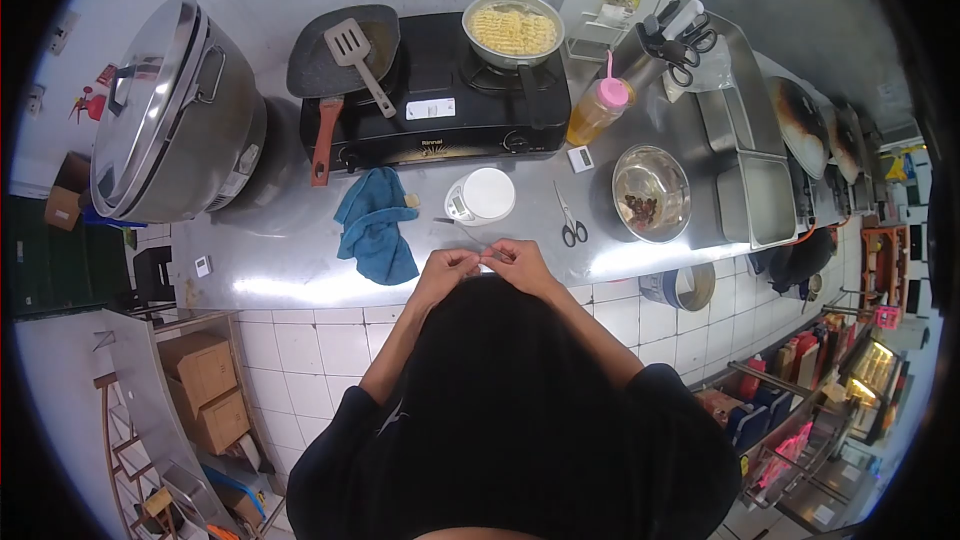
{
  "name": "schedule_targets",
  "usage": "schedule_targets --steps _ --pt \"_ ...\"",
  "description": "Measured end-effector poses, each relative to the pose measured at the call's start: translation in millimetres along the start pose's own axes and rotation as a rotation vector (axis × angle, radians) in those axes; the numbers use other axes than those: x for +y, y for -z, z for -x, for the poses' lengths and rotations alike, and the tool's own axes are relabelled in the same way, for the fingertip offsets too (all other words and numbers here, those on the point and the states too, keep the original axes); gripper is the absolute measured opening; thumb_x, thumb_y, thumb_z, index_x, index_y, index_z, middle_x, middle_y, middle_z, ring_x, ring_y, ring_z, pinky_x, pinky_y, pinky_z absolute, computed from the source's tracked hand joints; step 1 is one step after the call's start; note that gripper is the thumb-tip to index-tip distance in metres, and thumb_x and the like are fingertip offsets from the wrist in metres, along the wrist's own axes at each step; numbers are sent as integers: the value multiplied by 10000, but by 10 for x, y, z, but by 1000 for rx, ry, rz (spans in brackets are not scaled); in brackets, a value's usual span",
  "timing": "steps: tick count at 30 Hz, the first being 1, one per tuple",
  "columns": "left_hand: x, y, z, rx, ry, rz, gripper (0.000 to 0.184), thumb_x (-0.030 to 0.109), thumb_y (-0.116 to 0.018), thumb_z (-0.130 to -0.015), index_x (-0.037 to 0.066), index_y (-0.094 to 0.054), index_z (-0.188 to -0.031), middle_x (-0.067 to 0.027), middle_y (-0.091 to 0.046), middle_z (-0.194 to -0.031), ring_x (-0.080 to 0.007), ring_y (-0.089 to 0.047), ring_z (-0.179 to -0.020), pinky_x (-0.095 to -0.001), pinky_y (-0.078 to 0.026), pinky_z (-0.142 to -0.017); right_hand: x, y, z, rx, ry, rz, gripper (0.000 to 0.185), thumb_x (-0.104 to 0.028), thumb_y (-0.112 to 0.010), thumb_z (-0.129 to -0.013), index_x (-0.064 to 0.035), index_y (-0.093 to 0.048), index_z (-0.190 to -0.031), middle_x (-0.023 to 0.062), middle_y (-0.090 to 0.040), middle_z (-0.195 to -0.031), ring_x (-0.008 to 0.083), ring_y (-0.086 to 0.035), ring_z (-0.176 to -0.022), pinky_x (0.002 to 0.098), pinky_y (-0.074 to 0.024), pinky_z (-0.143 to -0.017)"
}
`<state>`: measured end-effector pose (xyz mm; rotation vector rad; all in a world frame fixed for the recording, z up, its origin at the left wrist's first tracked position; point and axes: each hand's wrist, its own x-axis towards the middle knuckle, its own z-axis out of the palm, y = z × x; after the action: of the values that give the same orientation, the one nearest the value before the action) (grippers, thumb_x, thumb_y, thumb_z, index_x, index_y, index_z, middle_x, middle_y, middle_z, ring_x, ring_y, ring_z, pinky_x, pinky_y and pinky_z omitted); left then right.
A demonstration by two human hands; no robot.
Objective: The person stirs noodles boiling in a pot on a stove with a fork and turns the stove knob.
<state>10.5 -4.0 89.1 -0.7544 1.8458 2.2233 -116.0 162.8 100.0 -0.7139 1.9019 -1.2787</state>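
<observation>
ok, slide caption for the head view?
Left hand and right hand close together at the steel counter, near a white scale, scissors and black stove; anything held is unclear.

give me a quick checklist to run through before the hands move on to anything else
1. Known item in the fingers: cannot tell; the left hand and right hand are close together by the counter's near edge, but whatever they may hold is too small to make out.
2. Scissors lying apart from both hands: ok.
3. Noodles inside their round pan: ok.
4. Spatula off the cookware: not ok; it lies across the grey pan.
5. Stove flames off: cannot tell; the pans hide the burners.
6. Scale reading: cannot tell; the digits are too small.
</observation>
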Motion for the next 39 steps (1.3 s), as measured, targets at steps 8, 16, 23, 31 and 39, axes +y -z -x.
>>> schedule_targets --steps 8,16,23,31,39 --pt "-173 30 -88 33 91 162 233 255 -715 -954 36 -765 -1017 2 -670 -794 -72 -586 -727 -222 -445 -652 124 -39 -4 -41 15 -57 208 -135 -706 -944 9 -738 -1091 -16 -686 -819 24 -534 -734 215 -456 -646" --pt "-161 78 -116 56 51 137 195 225 -683 -956 47 -751 -1001 9 -670 -814 -70 -590 -757 -243 -446 -677 117 -91 -1 -96 -41 -114 253 -80 -630 -977 19 -695 -1200 2 -709 -991 34 -584 -867 212 -492 -762" --pt "-219 131 -141 4 18 90 260 269 -666 -973 45 -726 -1091 4 -671 -869 -83 -608 -820 -251 -471 -744 157 -94 -55 -94 -12 -115 277 -74 -615 -982 28 -672 -1234 28 -718 -1043 62 -604 -928 243 -507 -823" --pt "-148 56 -109 -50 37 270 247 270 -489 -1076 85 -606 -963 -8 -616 -869 -125 -609 -846 -288 -483 -748 229 -120 -58 -78 10 -106 271 -82 -617 -989 30 -672 -1229 40 -729 -1056 66 -611 -951 250 -513 -848" --pt "-172 5 -203 79 30 296 353 320 -487 -1071 98 -507 -797 -17 -519 -714 -132 -538 -655 -293 -452 -662 199 -106 -54 -59 -10 -103 255 -72 -603 -994 21 -681 -1219 25 -722 -1030 49 -591 -915 233 -498 -807"
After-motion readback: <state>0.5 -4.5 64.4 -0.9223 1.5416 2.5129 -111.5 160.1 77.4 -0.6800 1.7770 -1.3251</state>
